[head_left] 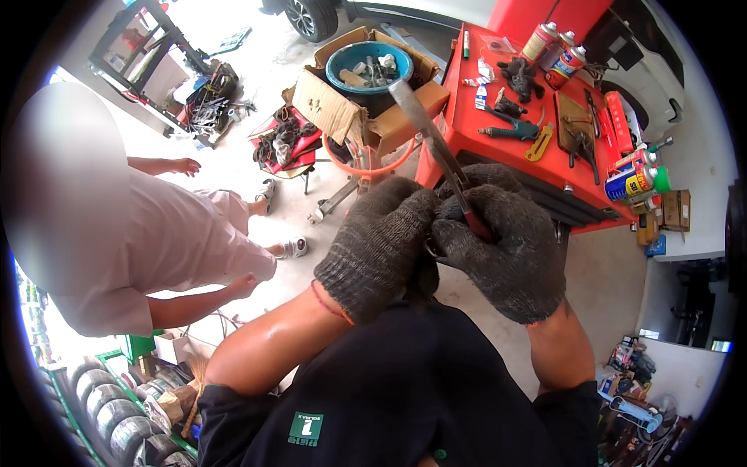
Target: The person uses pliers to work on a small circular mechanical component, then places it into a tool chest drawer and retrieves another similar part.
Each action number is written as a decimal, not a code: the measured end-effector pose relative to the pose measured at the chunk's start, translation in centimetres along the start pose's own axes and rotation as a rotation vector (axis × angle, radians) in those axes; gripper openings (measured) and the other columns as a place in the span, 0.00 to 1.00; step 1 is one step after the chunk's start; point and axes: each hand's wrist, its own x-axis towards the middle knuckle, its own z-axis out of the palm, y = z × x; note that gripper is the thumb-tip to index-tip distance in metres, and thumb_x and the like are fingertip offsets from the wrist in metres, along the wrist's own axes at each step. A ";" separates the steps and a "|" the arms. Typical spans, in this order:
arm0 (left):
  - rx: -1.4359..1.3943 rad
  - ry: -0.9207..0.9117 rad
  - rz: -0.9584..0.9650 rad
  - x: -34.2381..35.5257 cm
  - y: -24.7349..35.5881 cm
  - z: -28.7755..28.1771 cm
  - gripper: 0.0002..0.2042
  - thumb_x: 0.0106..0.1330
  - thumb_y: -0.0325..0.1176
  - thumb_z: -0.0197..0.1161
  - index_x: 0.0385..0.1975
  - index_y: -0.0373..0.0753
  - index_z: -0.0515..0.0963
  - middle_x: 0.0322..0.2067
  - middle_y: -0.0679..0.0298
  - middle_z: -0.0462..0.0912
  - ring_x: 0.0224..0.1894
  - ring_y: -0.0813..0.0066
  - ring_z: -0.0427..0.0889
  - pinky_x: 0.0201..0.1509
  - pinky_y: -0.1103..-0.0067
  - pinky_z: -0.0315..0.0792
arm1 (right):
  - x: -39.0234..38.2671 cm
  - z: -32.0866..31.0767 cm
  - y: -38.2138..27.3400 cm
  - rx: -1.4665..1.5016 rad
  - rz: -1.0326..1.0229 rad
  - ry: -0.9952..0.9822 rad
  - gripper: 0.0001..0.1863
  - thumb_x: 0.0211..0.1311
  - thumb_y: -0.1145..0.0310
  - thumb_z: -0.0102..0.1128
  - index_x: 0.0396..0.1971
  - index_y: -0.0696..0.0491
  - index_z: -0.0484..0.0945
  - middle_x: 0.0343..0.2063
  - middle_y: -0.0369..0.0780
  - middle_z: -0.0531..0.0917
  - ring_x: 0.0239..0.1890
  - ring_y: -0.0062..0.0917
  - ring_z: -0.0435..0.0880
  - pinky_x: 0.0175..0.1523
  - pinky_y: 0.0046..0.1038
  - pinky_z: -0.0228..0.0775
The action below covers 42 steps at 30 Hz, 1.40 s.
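Both my hands wear dark grey knitted work gloves and are close together in front of my chest. My right hand (506,241) is closed around a long metal bar tool (433,138), whose flat, wider end points up and away to the left. A dark red part of it shows between the gloved fingers. My left hand (381,237) is closed, its fingertips against the right hand. A small curved metal edge shows between the two gloves, but what the left fingers hold is hidden.
A red tool cabinet (498,167) at the right carries spray cans (566,68), an air blow gun (513,128) and a yellow cutter (540,142). Ahead, a blue-green basin (366,58) sits in a cardboard box. Another person (179,226) stands at left, near tyres (117,420).
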 end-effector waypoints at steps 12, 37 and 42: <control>0.717 0.014 0.626 1.1 -2.3 -2.9 0.19 0.51 0.34 0.70 0.43 0.37 0.78 0.35 0.55 0.81 0.39 0.55 0.84 0.43 0.67 0.78 | -2.3 0.5 2.6 0.561 0.532 0.278 0.09 0.67 0.72 0.61 0.42 0.60 0.80 0.34 0.40 0.84 0.29 0.19 0.82 0.34 0.22 0.76; 1.109 0.139 0.933 1.8 -1.1 -3.1 0.17 0.64 0.23 0.62 0.54 0.38 0.75 0.44 0.54 0.84 0.43 0.54 0.86 0.50 0.66 0.81 | -6.3 -6.2 2.8 -0.360 -0.031 -0.341 0.24 0.42 0.79 0.63 0.46 0.60 0.80 0.59 0.53 0.77 0.56 0.53 0.80 0.59 0.44 0.76; 1.178 0.165 1.052 1.9 -1.3 -3.7 0.21 0.65 0.22 0.61 0.59 0.38 0.72 0.44 0.52 0.83 0.42 0.53 0.87 0.46 0.66 0.82 | -5.8 -6.0 2.0 -0.387 -0.034 -0.388 0.24 0.44 0.79 0.64 0.47 0.60 0.80 0.58 0.53 0.77 0.55 0.52 0.81 0.59 0.44 0.76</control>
